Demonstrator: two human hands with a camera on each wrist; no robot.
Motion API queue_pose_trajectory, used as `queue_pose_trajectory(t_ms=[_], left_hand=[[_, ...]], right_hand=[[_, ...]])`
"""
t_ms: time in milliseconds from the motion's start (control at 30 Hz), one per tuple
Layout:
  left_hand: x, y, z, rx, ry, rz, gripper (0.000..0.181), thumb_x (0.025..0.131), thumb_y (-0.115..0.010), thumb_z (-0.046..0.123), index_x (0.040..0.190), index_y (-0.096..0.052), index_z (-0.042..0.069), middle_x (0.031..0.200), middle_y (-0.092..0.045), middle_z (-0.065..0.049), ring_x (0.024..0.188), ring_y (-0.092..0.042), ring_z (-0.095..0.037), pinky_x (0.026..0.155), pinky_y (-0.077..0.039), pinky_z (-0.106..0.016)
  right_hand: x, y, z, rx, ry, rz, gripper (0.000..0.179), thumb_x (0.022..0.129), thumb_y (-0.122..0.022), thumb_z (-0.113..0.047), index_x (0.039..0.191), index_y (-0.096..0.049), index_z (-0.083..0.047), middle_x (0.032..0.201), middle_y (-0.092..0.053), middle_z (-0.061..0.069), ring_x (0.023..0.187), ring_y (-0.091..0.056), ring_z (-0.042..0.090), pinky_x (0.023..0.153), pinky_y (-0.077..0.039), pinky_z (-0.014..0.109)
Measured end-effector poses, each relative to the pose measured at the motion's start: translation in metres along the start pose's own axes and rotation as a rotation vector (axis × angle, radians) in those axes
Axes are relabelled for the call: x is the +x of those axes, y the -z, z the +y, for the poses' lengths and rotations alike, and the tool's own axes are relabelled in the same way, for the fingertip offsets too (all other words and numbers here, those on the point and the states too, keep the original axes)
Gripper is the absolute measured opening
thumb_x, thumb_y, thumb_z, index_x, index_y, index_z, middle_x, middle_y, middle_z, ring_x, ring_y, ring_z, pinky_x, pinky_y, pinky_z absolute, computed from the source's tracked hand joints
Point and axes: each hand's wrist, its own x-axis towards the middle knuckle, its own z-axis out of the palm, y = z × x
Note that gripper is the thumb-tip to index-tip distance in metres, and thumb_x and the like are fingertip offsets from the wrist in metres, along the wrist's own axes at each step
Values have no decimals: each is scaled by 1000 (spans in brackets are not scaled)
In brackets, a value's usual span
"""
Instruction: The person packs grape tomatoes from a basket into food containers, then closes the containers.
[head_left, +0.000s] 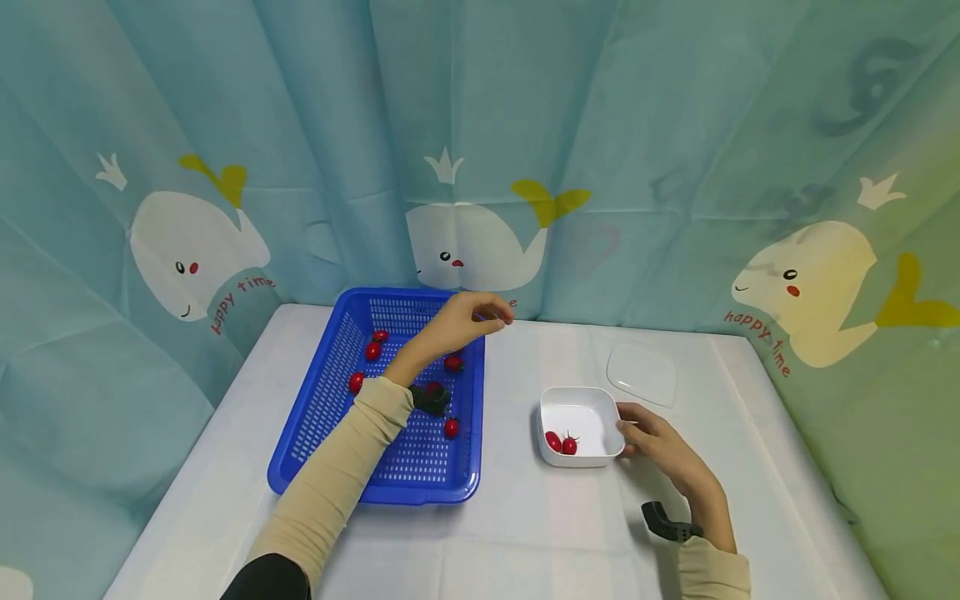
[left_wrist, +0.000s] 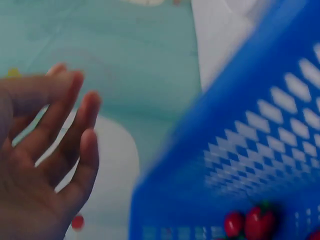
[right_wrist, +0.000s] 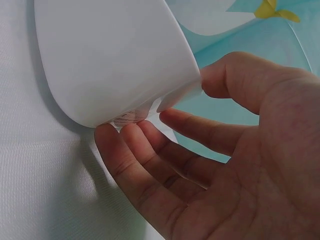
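Observation:
My left hand [head_left: 468,319] hovers over the right back rim of a blue plastic basket [head_left: 468,483]. Its fingers are loosely bent and hold nothing in the left wrist view. Several cherry tomatoes lie in the basket, among them one near the front right [head_left: 451,427] and a pair in the left wrist view with a red tomato [left_wrist: 260,221]. My right hand [head_left: 660,442] grips the right side of a white plastic box [head_left: 581,461], thumb at the rim and fingers along the side. Two cherry tomatoes [head_left: 570,445] sit in the box's front left corner.
A clear lid [head_left: 642,372] lies on the white-covered table [head_left: 517,542] behind the box. The teal curtain [head_left: 637,275] with whale prints hangs along the table's back and sides. My left forearm crosses above the basket and hides part of it.

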Motion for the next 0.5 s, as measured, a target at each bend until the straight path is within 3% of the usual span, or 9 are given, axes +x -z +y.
queue_pose_trajectory(t_ms=[100,167,367,500], left_hand=[[-4,8,-13,18,66,106,20,103,-64,10,120,-73,5,120,-75,-12,114,-69,-28,102,-57,-43],[-7,12,-19,35,111,144,19,103,-64,10,119,-74,6,121,-75,-13,113,-69,-30,99,-58,-44],[-9,12,-36,117,213,172,20,103,-64,8,120,-74,7,124,-74,-13,113,-68,-32,95,-59,-43],[-7,9,-45,150,246,182,22,102,-63,5,122,-73,6,126,-73,-14,113,-67,-33,97,-58,-44]], right_hand=[[1,0,1,-10,-5,1,54,108,-55,-23,153,-42,4,146,-51,30,93,-66,12,81,-57,25],[1,0,1,-14,-11,8,53,108,-55,-23,153,-42,4,146,-51,29,94,-66,12,81,-56,24],[1,-1,0,-17,-16,13,55,108,-55,-24,153,-42,5,146,-51,30,95,-66,14,81,-56,24],[0,-1,-1,-15,-21,9,55,108,-55,-23,154,-40,5,146,-51,30,95,-66,15,81,-56,25]])
